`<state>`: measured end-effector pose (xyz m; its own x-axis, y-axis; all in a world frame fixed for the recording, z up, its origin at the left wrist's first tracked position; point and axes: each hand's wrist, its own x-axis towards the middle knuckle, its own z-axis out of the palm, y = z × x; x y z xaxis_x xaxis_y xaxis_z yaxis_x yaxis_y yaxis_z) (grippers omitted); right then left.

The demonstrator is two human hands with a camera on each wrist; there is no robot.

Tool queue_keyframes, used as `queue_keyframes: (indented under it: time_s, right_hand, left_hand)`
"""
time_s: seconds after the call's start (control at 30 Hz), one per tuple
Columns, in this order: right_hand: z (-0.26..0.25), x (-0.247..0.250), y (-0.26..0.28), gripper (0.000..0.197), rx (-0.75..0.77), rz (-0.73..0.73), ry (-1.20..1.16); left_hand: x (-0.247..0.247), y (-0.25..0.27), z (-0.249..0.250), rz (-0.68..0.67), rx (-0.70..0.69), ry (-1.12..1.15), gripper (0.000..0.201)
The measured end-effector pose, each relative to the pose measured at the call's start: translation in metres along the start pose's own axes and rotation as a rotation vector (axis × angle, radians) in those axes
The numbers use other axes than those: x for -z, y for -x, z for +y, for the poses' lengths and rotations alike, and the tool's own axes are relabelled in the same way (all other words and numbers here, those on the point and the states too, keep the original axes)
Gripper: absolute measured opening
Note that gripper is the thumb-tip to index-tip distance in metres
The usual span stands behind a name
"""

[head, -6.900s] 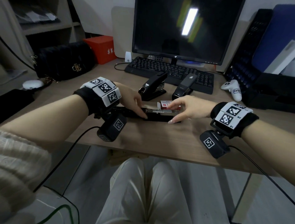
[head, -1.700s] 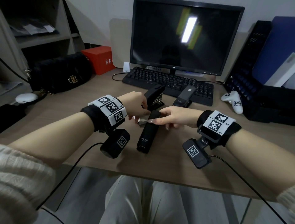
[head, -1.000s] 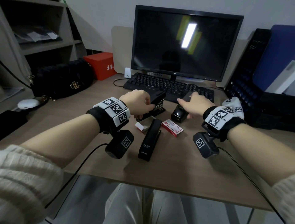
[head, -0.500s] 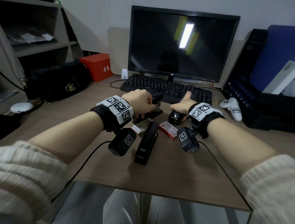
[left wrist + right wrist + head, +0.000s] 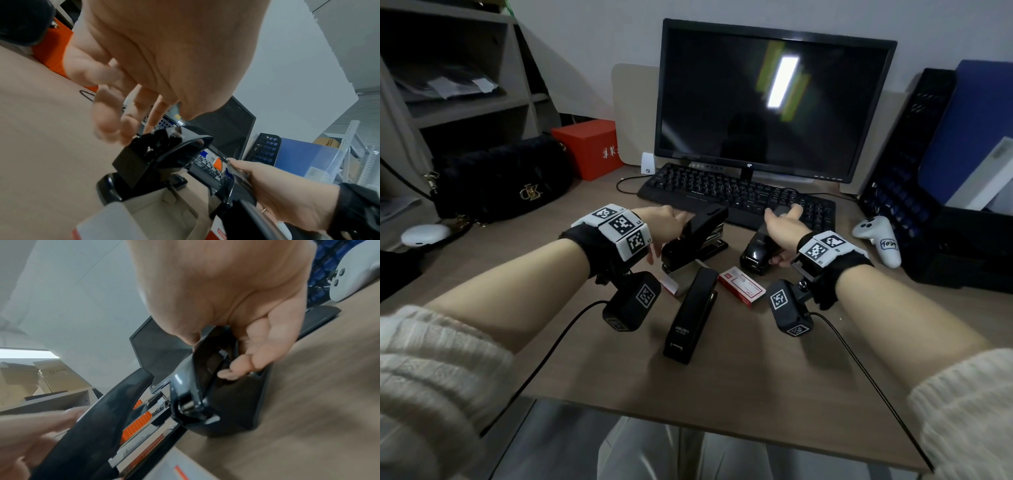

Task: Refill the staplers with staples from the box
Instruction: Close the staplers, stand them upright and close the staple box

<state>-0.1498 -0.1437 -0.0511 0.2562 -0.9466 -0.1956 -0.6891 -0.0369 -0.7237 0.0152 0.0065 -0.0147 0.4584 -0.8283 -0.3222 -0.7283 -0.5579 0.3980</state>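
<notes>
Left hand (image 5: 666, 224): fingers relaxed beside middle stapler (image 5: 697, 234), gripping nothing.
Right hand (image 5: 780, 228): curled round right stapler (image 5: 760, 251), probably to open it.
Staple box (image 5: 741, 286): on counter (image 5: 722, 387) (within reach).
Near stapler (image 5: 690, 317): closed, set aside.

Wooden desk (image 5: 756, 377), grey wall (image 5: 592, 41), shelving (image 5: 465, 109), dim light

Ahead of us the keyboard (image 5: 739, 197) and monitor (image 5: 767, 102) wall off the back of the table (image 5: 774, 359). Three staplers crowd the middle: one under our left hand (image 5: 664, 226), one under our right hand (image 5: 782, 228), a closed stapler (image 5: 690, 313) between. The table's near right part lies open for passing.
</notes>
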Motion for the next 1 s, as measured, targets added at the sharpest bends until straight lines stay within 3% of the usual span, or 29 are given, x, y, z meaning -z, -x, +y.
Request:
queue_keyframes:
  time_s: [0.13, 0.23, 0.5, 0.67, 0.77, 0.87, 1.0]
  right_hand:
    - [0.0, 0.002, 0.001, 0.072, -0.006, -0.059, -0.008]
    - [0.0, 0.001, 0.001, 0.074, -0.003, -0.076, 0.02]
    - [0.001, 0.003, 0.001, 0.063, 0.024, -0.023, -0.004]
    - [-0.005, 0.004, 0.005, 0.073, 0.063, 0.046, 0.022]
    - [-0.014, 0.007, 0.012, 0.067, 0.166, 0.113, 0.097]
    - [-0.025, 0.014, 0.013, 0.077, 0.251, 0.198, 0.19]
    - [-0.032, 0.019, 0.011, 0.072, 0.202, 0.166, 0.226]
  left_hand:
    - [-0.007, -0.001, 0.001, -0.163, 0.098, 0.016, 0.085]
    - [-0.009, -0.007, -0.002, -0.2, 0.113, 0.048, 0.098]
    - [-0.011, -0.01, 0.0, -0.293, 0.072, 0.189, 0.097]
    - [-0.012, -0.007, -0.002, -0.292, 0.021, 0.263, 0.09]
    - [-0.01, -0.005, -0.003, -0.302, 0.011, 0.262, 0.09]
    - [-0.007, -0.007, -0.006, -0.295, -0.011, 0.247, 0.091]
    - [-0.007, -0.005, -0.006, -0.293, -0.02, 0.223, 0.089]
